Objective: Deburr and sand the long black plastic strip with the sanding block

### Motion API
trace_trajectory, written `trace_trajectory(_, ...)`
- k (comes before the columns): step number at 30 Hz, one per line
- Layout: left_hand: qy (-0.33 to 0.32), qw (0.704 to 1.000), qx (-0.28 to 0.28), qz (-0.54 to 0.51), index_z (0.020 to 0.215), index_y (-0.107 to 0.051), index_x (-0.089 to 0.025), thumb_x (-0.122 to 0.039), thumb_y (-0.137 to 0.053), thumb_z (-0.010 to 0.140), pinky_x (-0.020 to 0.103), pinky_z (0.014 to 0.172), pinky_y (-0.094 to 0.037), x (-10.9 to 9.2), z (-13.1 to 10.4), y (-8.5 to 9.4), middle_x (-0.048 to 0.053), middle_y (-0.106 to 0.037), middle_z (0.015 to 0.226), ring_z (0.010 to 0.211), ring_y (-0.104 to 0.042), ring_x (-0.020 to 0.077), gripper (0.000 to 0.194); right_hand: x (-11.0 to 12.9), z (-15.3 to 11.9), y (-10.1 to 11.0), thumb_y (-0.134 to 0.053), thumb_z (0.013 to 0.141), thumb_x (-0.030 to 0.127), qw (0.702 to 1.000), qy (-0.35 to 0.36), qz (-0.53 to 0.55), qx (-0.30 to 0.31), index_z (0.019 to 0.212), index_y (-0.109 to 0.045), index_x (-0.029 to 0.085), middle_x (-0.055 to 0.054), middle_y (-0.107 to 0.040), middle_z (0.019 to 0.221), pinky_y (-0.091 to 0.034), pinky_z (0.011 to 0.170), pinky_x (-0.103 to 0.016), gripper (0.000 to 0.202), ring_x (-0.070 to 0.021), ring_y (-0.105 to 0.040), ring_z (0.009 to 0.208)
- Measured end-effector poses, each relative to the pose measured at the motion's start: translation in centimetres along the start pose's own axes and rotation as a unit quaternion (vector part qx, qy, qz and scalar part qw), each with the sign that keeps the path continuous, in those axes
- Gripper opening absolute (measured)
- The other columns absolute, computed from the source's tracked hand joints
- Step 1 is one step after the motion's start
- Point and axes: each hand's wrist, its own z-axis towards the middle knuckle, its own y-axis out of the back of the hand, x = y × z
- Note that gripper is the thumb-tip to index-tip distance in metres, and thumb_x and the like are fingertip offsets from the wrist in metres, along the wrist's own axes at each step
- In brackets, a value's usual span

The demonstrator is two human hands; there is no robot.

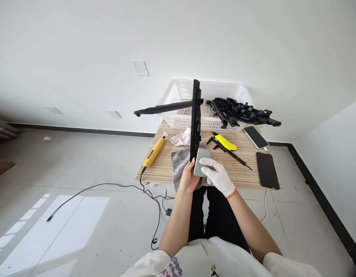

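My bare left hand [188, 177] is closed round the lower end of a long black plastic part [196, 119], which stands upright over the small table. A black arm branches from the part toward the left. My right hand [218, 176], in a white glove with an orange cuff, holds a flat grey-green pad [203, 162] against the lower end of the part, its fingertips on the pad's face. Beneath both hands a grey cloth [179, 163] lies on the table. The left fingertips are partly hidden behind the part and pad.
A white basket [178, 122] holding black plastic parts [241, 111] stands behind. A yellow rotary tool [154, 152] with a cable lies left, beside a white glove [182, 137]. To the right are a yellow-handled tool [226, 143], black calipers [232, 154] and two phones [255, 137] [268, 170].
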Motion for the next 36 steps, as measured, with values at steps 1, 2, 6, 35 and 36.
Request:
trace_trajectory(1, -0.009, 1.0, 0.008, -0.006, 0.09, -0.07, -0.014, -0.025, -0.069, 0.084, 0.026, 0.081, -0.053, 0.0, 0.0, -0.1, 0.005, -0.073, 0.087, 0.081, -0.068, 0.0149, 0.012, 0.1, 0.1, 0.1, -0.069, 0.078, 0.038, 1.0, -0.004, 0.001, -0.001, 0.113, -0.068, 0.025, 0.005, -0.059, 0.064, -0.034, 0.038, -0.022, 0.037, -0.0055, -0.041, 0.04)
trace_trajectory(2, -0.02, 0.999, 0.023, -0.014, 0.092, -0.07, -0.014, -0.024, -0.069, 0.084, 0.027, 0.084, -0.052, 0.0, -0.1, -0.3, 0.006, -0.074, 0.092, 0.087, -0.068, 0.016, 0.013, 0.1, 0.1, 0.1, -0.068, 0.079, 0.039, 1.0, -0.004, 0.003, -0.009, 0.115, -0.067, 0.026, 0.006, -0.056, 0.06, -0.034, 0.037, -0.022, 0.038, -0.0059, -0.04, 0.04)
trace_trajectory(6, -0.033, 0.999, 0.031, -0.018, 0.088, -0.069, -0.015, -0.023, -0.069, 0.083, 0.026, 0.078, -0.052, 0.4, -0.2, -0.3, 0.006, -0.073, 0.089, 0.083, -0.067, 0.0153, 0.01, -0.2, -0.6, -0.2, -0.068, 0.08, 0.039, 0.999, 0.016, -0.033, -0.014, 0.113, -0.069, 0.027, 0.002, -0.063, 0.073, -0.038, 0.039, -0.023, 0.034, -0.0058, -0.044, 0.043)
trace_trajectory(35, -0.005, 0.998, 0.059, -0.026, 0.092, -0.07, -0.014, -0.023, -0.057, 0.093, 0.026, 0.082, -0.052, -0.1, -0.9, 0.7, 0.005, -0.073, 0.092, 0.087, -0.068, 0.0146, 0.015, -0.5, -1.1, -0.9, -0.071, 0.08, 0.034, 0.999, 0.032, -0.007, -0.024, 0.111, -0.07, 0.027, 0.002, -0.068, 0.089, -0.043, 0.04, -0.02, 0.032, -0.0028, -0.047, 0.046)
trace_trajectory(36, -0.002, 0.998, 0.054, -0.024, 0.092, -0.07, -0.014, -0.023, -0.057, 0.093, 0.026, 0.082, -0.052, -0.1, -0.9, 0.7, 0.005, -0.073, 0.091, 0.086, -0.068, 0.0145, 0.016, -0.5, -1.1, -0.8, -0.07, 0.081, 0.033, 0.999, 0.029, -0.007, -0.014, 0.111, -0.071, 0.027, 0.002, -0.068, 0.088, -0.042, 0.04, -0.019, 0.031, -0.0027, -0.047, 0.046)
